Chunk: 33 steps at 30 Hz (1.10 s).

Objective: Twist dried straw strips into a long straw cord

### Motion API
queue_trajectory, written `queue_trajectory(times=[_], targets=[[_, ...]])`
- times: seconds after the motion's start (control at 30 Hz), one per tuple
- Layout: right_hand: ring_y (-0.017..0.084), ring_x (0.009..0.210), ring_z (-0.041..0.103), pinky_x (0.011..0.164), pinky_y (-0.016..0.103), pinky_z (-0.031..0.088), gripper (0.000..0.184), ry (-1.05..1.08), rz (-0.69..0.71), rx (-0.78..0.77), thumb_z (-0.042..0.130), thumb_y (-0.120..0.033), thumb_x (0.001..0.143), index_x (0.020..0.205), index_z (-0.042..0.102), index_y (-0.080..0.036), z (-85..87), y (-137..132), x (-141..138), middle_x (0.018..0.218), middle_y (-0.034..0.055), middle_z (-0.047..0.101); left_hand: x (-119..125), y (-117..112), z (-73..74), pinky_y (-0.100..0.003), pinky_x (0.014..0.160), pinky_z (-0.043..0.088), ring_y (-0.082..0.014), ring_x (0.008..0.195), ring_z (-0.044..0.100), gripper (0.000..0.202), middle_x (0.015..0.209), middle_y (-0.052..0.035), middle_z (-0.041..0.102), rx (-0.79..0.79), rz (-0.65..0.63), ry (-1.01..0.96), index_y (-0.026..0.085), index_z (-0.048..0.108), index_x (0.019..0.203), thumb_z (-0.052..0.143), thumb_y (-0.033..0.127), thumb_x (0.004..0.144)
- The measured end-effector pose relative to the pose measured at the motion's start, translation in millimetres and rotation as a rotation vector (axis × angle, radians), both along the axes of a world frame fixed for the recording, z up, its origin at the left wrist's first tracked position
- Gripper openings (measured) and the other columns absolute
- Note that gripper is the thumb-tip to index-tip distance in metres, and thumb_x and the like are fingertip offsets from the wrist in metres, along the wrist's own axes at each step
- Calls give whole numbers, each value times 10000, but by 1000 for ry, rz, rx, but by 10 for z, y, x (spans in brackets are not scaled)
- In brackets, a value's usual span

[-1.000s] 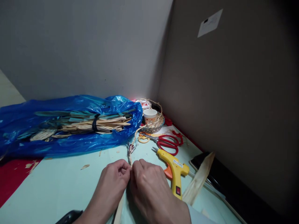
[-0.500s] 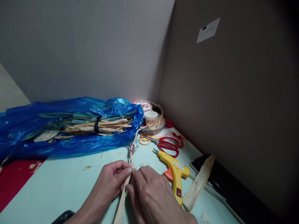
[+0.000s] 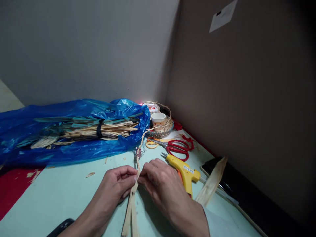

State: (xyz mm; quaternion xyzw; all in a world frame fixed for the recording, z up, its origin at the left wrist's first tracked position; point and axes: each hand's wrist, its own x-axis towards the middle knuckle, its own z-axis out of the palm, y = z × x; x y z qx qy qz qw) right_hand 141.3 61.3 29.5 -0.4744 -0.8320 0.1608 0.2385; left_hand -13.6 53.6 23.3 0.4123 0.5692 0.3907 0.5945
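- Pinching the braided cord [image 3: 137, 164] between thumb and fingertips, your left hand [image 3: 116, 186] and right hand [image 3: 160, 184] meet at one spot, both closed on it, low over the pale green table [image 3: 61, 194] in front of you.
- From your fingers the cord runs away from you, thin and twisted, past a small metal clip [image 3: 139, 153] towards a woven disc [image 3: 161, 131] in the corner. Towards you it opens into flat loose strips [image 3: 130, 210] lying on the table.
- Your fingertips cover the point where cord turns into strips, so you cannot see how the strands cross there. The strips are cut off at the bottom edge.
- A black rounded object [image 3: 60, 227] by your left forearm is mostly out of frame and hard to identify.
- The strips look dry, papery and straw-coloured, like the broad husk piece [image 3: 211, 186] rising beside your right forearm.
- A yellow glue gun [image 3: 184, 169] lies just beside your right hand, with red-handled scissors [image 3: 176, 148] beyond it.
- A crinkled blue plastic bag [image 3: 74, 153] holds a tied bundle [image 3: 98, 130] of similar strips, and a paper cup [image 3: 158, 119] stands on the woven disc.
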Motion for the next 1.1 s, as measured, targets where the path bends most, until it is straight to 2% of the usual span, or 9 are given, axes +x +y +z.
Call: queue_trajectory(times=[0.17, 0.27, 0.33, 0.4, 0.5, 0.57, 0.73, 0.9, 1.1], targets=[[157, 800, 519, 665, 260, 350, 94, 8, -11, -42, 511, -207, 914, 834, 560, -195, 50, -22, 12, 860, 15, 591, -10, -3, 30, -190, 449, 106, -44, 437, 213, 270, 461, 97, 355, -5, -38, 23, 144, 640, 762, 674, 409, 721], [172, 880, 518, 722, 270, 378, 47, 45, -4, -74, 522, -192, 903, 893, 566, -183, 94, -11, 59, 949, 44, 593, -20, 9, 24, -187, 438, 119, -35, 427, 225, 262, 485, 83, 434, -12, -48, 41, 141, 648, 773, 719, 377, 685], [176, 921, 523, 761, 272, 387, 114, 123, 12, -115, 564, -215, 882, 990, 568, -180, 106, 22, 97, 1001, 55, 602, -27, 13, 21, -180, 440, 165, -35, 434, 300, 255, 533, 52, 522, -19, -45, 35, 135, 656, 766, 723, 368, 686], [164, 864, 552, 734, 255, 391, 184, 205, 67, -216, 580, -246, 873, 1047, 576, -187, 94, 71, 124, 939, 36, 638, -30, 13, 24, -177, 462, 238, -52, 469, 413, 250, 606, 16, 607, -34, -28, 11, 138, 659, 774, 721, 366, 690], [128, 677, 571, 628, 228, 368, 125, 302, 155, -392, 526, -246, 894, 937, 627, -186, 58, 141, 131, 728, -7, 654, -33, 13, 27, -198, 513, 337, -107, 547, 541, 236, 651, -11, 666, -42, -21, -17, 148, 655, 777, 717, 358, 689], [113, 620, 565, 601, 221, 353, 140, 323, 165, -437, 514, -222, 885, 856, 644, -177, 52, 169, 130, 667, -15, 647, -36, 20, 23, -213, 548, 374, -129, 585, 576, 214, 647, -17, 680, -26, -44, -12, 148, 662, 755, 710, 345, 687], [108, 621, 547, 589, 216, 336, 162, 243, 114, -428, 529, -165, 829, 757, 674, -172, 94, 183, 148, 659, -10, 646, -42, 47, 11, -230, 646, 405, -142, 658, 580, 152, 661, -10, 688, 50, -76, 102, 150, 666, 663, 699, 298, 669], [93, 618, 533, 577, 200, 337, 175, 355, 96, -462, 518, -219, 841, 750, 657, -167, 1, 185, 76, 647, -19, 631, -20, 47, 36, -249, 652, 408, -166, 677, 582, 164, 667, -7, 674, 88, -90, 179, 159, 651, 685, 663, 323, 682], [91, 575, 486, 492, 192, 305, 135, 393, -35, -476, 532, -216, 771, 686, 620, -157, -84, 199, -14, 606, -22, 583, -12, -2, 61, -278, 664, 381, -195, 716, 567, 182, 714, -13, 667, 231, -130, 519, 190, 605, 669, 557, 338, 763]])
